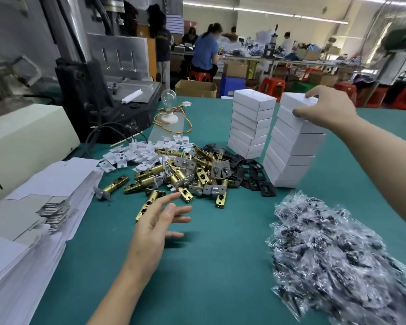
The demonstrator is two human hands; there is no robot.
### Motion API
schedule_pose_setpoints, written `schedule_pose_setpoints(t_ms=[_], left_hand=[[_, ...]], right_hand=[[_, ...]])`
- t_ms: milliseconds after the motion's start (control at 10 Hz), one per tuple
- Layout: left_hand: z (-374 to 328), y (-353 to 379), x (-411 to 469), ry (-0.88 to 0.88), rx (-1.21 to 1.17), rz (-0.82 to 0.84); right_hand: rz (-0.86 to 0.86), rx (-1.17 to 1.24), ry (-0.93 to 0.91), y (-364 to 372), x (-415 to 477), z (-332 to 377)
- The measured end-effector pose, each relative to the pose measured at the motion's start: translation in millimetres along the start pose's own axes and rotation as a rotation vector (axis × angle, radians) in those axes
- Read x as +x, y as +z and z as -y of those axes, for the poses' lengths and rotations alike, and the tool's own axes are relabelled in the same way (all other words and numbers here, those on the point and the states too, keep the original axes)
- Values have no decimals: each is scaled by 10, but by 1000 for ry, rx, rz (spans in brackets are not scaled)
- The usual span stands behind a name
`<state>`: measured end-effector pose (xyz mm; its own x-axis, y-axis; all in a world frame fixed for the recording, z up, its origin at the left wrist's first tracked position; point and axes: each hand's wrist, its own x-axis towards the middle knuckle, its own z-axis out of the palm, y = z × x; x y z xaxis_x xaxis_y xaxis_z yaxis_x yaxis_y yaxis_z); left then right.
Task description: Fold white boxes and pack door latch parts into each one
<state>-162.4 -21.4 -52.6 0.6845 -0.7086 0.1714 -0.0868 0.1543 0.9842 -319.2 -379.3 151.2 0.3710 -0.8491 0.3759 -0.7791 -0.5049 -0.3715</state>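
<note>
At a green table (220, 266), the right hand (326, 109) grips the top white box (293, 100) of a stack (291, 158); the left hand (159, 221), fingers spread and empty, hovers beside brass latches (174, 177).

no readable text, labels or numbers

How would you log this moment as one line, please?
right hand: holds top box of stack | left hand: open, beside latches | table: flat boxes left, bags right
</note>
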Motion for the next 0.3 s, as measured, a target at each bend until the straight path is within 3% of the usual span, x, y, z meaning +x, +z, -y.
schedule_pose_setpoints(t_ms=[200,300], left_hand=[[-7,6,4,-14,15,7],[-32,10,-3,-7,14,-1]], right_hand=[[60,4,11,10,-9,-23],[-23,-51,-29,-43,-114,61]])
